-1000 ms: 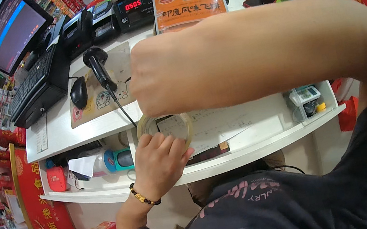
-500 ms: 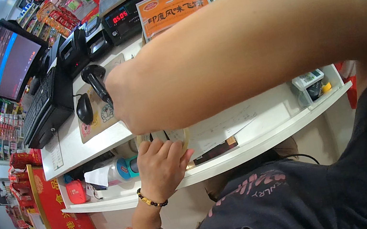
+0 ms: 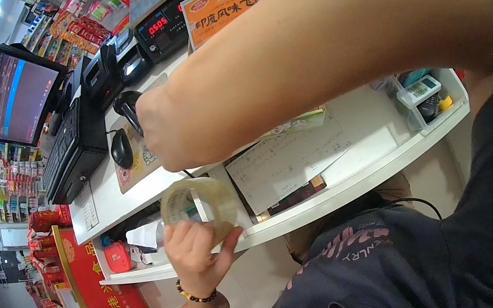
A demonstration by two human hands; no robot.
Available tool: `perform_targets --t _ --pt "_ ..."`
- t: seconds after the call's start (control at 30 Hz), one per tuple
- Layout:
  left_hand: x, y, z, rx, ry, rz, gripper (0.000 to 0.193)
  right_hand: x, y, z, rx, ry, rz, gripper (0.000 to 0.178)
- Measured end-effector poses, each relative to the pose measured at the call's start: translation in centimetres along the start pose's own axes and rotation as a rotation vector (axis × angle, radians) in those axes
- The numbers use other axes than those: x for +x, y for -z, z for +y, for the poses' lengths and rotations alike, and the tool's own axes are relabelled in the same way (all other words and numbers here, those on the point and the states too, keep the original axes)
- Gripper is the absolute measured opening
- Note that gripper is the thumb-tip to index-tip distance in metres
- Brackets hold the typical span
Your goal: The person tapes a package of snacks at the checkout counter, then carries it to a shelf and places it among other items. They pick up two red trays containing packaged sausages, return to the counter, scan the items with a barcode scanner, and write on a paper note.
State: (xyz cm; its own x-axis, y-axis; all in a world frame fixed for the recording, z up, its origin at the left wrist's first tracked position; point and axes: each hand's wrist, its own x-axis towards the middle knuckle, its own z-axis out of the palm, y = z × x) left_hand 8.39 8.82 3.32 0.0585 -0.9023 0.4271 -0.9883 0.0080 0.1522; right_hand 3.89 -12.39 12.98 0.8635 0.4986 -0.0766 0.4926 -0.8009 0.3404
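Observation:
My left hand point(image 3: 195, 257), with a beaded bracelet at the wrist, grips a wide roll of clear tape point(image 3: 223, 202) over the open drawer. The thumb presses at its lower edge. My right arm reaches across the counter from the right. At its end my right hand point(image 3: 168, 131) is closed around a black handheld scanner point(image 3: 127, 102), whose head shows past the knuckles; most of its fingers are hidden. Beside the scanner rests a black mouse point(image 3: 121, 149) on a patterned mat point(image 3: 132, 173). Below the right forearm, part of a green packet point(image 3: 300, 122) shows.
The white drawer point(image 3: 379, 167) holds a handwritten sheet point(image 3: 291, 166), a red box point(image 3: 118, 257) and a clear bin point(image 3: 410, 100) of small items. A keyboard point(image 3: 64, 145), monitor point(image 3: 21, 94) and scale point(image 3: 166, 27) line the counter. An orange packet point(image 3: 228, 7) stands by the scale.
My left hand has lifted the tape roll out from beneath my right hand, toward the lower left. My right hand has shifted slightly left. More of the sheet and the green packet now show.

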Motion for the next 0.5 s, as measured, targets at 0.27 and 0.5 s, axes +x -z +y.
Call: perform_targets --t 0.27,0.5 --pt "-1.4 0.0 -7.7 0.239 0.199 0.153 0.027 -6.7 -1.6 2.9 0.139 -0.461 0.44 0.025" --pt "-1.4 -2.0 -16.0 0.382 0.309 0.147 0.033 -25.2 -13.2 2.4 0.288 -1.285 0.659 0.039"
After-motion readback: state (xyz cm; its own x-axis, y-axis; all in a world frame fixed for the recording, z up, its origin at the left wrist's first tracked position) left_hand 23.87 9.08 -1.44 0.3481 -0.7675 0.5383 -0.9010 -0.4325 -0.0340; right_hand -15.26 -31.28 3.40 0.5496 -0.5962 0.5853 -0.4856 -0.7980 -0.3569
